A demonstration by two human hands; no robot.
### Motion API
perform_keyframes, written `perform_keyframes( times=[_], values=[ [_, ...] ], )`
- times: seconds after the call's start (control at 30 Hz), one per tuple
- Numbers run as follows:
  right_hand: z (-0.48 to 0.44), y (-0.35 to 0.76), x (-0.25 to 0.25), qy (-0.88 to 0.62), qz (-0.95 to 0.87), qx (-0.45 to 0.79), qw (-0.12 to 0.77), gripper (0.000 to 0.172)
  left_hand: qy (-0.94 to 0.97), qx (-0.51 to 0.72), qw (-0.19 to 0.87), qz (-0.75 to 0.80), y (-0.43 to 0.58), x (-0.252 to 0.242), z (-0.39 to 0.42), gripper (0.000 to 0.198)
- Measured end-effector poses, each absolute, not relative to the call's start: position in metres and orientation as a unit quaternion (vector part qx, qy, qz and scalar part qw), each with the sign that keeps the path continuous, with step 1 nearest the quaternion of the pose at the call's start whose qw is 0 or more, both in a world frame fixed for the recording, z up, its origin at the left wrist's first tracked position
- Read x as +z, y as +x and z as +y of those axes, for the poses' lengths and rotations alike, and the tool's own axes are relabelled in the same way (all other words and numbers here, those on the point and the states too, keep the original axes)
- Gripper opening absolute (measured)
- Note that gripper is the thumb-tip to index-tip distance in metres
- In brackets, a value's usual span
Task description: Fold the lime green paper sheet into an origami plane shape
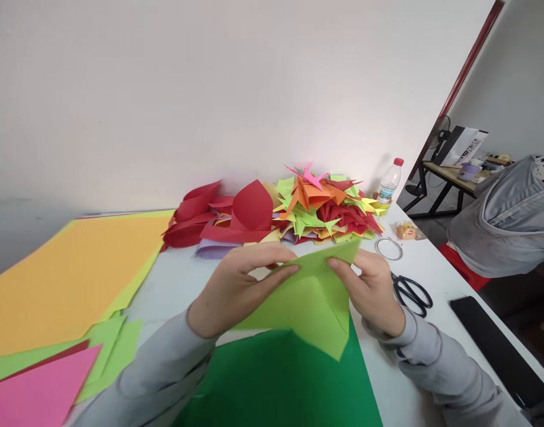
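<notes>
A light green sheet of paper (pixel 310 302), creased and partly folded, is held up between my two hands. My left hand (pixel 240 284) pinches its upper left edge between thumb and fingers. On the other side, my right hand (pixel 372 284) grips the upper right corner, thumb on the near face and fingers behind. The sheet hangs tilted, its pointed lower flap over a dark green sheet (pixel 281 379) lying on the table. Parts of the fingers behind the paper are hidden.
Folded paper shapes (pixel 316 201) and curled red paper pieces (pixel 249 213) are heaped by the wall. Large orange sheets (pixel 85 273) and a pink sheet (pixel 41 385) lie left. At right are scissors (pixel 412 293), a tape roll (pixel 389 249), a bottle (pixel 390 184), a black phone-like slab (pixel 498 350) and a seated person (pixel 507 219).
</notes>
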State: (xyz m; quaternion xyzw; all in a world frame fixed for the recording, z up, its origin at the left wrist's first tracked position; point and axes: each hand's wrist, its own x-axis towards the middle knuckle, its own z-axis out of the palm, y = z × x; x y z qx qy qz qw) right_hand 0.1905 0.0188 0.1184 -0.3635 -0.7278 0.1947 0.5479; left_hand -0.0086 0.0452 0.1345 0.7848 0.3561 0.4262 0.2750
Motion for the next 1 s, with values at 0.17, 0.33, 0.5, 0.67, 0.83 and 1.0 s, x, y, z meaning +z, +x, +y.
perform_keyframes(
  times=[0.17, 0.33, 0.5, 0.67, 0.83, 1.0],
  values=[
    [0.0, 0.193, 0.135, -0.234, -0.835, -0.022, 0.497, 0.029, 0.807, 0.522, 0.117, 0.252, -0.013, 0.15, 0.03, 0.024],
    [-0.003, 0.196, 0.122, -0.185, -0.87, -0.126, 0.439, 0.02, 0.874, 0.436, 0.004, 0.216, -0.024, 0.139, 0.021, 0.032],
    [-0.003, 0.209, 0.056, -0.156, -0.938, -0.111, 0.29, 0.026, 0.925, 0.333, -0.041, 0.18, -0.028, 0.077, 0.008, 0.027],
    [-0.01, 0.223, 0.011, -0.253, -0.963, -0.02, 0.086, 0.053, 0.934, 0.264, -0.076, 0.227, -0.022, 0.008, -0.008, 0.029],
    [-0.012, 0.224, 0.008, -0.273, -0.959, 0.05, 0.048, 0.065, 0.94, 0.202, -0.102, 0.255, -0.02, -0.02, -0.01, 0.045],
    [-0.005, 0.23, 0.002, -0.258, -0.959, 0.057, 0.101, 0.055, 0.943, 0.196, -0.087, 0.253, -0.023, -0.023, -0.008, 0.042]
  ],
)
